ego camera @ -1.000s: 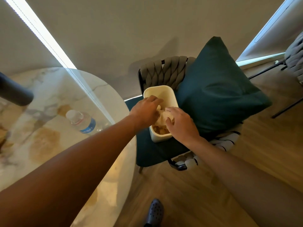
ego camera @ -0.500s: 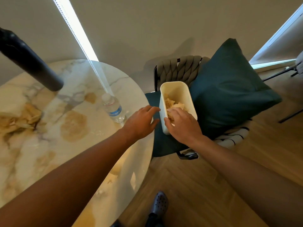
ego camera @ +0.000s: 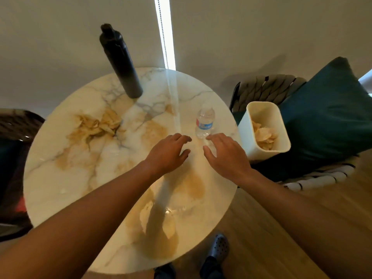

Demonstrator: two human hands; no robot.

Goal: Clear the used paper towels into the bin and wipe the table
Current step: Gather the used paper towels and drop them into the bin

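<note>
Both hands hover empty above the round marble worktop (ego camera: pixel 60 168), fingers loosely spread: the left hand (ego camera: pixel 168 152) and the right hand (ego camera: pixel 223 155) side by side, holding nothing. The remaining heap of used paper towels (ego camera: pixel 96 125) lies beyond and well to the left of the left hand, its long axis running roughly left to right, so the left hand is the nearer one for the pickup. The bin (ego camera: pixel 265 131), already holding towels, stands just off the worktop's edge on the right hand's outer side. A small water bottle (ego camera: pixel 205 122) stands just beyond the fingertips, between the hands.
</note>
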